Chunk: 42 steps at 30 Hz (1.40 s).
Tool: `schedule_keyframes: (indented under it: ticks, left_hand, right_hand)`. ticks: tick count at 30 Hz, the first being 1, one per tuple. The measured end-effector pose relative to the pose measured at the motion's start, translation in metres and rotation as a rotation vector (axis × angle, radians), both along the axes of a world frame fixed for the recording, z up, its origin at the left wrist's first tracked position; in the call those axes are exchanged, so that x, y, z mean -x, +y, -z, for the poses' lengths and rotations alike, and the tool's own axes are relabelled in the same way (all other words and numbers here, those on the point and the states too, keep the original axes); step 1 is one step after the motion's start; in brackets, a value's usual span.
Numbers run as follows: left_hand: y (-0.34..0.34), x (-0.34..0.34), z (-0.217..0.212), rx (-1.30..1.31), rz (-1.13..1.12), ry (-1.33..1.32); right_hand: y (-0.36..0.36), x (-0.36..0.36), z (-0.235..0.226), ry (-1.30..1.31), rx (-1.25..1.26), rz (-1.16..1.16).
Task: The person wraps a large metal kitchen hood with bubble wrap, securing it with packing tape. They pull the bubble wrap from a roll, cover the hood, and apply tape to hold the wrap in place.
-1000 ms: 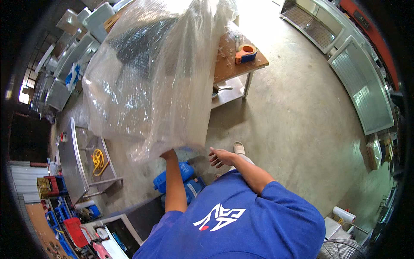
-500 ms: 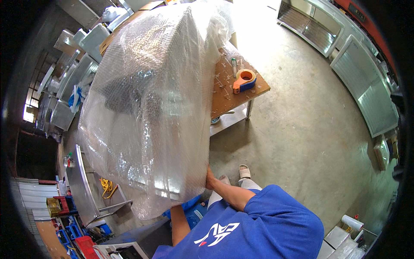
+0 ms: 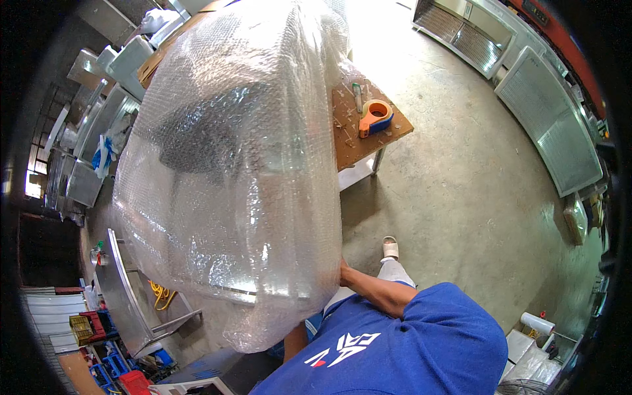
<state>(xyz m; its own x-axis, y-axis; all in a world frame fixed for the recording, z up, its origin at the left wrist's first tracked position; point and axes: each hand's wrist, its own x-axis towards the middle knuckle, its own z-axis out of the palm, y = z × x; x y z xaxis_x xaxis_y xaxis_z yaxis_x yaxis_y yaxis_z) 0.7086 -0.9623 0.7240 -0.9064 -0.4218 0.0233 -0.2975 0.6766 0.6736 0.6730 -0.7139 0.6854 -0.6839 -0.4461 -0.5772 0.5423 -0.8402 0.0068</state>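
A big sheet of clear bubble wrap [image 3: 217, 217] drapes over a bulky object on the worktable and hangs down toward me. Through the plastic a dark patch and pale surfaces show blurrily; the object's kind is unclear. At the sheet's lower right edge is my right hand [image 3: 343, 271], closed on the wrap, its fingers mostly behind the plastic. My left forearm [image 3: 296, 343] reaches up under the gathered bottom of the sheet, which hides the left hand. On the bare table corner [image 3: 392, 139] lie an orange and blue tape dispenser [image 3: 376, 120] and a green-tipped slim tool [image 3: 357, 97].
At the left stands a low metal table [image 3: 125, 296] with a coiled yellow cord [image 3: 161, 295]. White-framed panels [image 3: 550, 125] line the right side. Boxes and a white roll [image 3: 537, 323] are at the lower right. Crates and a red bin [image 3: 135, 383] sit lower left.
The right hand and the wrap's right edge have shifted rightward together. The wrap's lower end has swung right and risen slightly, and its covering looks tighter. My left hand remains hidden.
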Motion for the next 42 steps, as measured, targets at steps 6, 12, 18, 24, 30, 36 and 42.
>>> schedule_keyframes:
  ticks: [6, 12, 18, 24, 30, 36, 42]
  left_hand:
    - [0.014, -0.005, 0.0, 0.013, -0.023, -0.013]
    - [0.041, -0.018, -0.005, 0.036, -0.091, -0.027]
    - [0.076, -0.043, -0.006, 0.063, -0.17, -0.036]
    - [0.104, -0.063, -0.007, 0.095, -0.22, -0.027]
    - [0.119, -0.07, -0.014, 0.137, -0.233, -0.02]
    - [0.12, -0.061, -0.021, 0.148, -0.168, 0.018]
    - [0.137, -0.025, -0.026, 0.11, 0.019, 0.103]
  right_hand:
    - [0.033, -0.003, 0.016, 0.085, 0.046, -0.033]
    - [0.082, -0.014, 0.028, 0.018, 0.0, -0.18]
    - [0.145, -0.007, 0.06, 0.234, -0.434, -0.74]
    - [0.335, 0.181, -0.01, 0.959, -2.267, 0.048]
    - [0.436, 0.277, -0.042, 0.951, -2.699, -0.815]
    - [0.422, 0.272, -0.008, 1.315, -2.728, -0.27]
    - [0.363, 0.133, -0.058, 0.613, -2.32, 0.138]
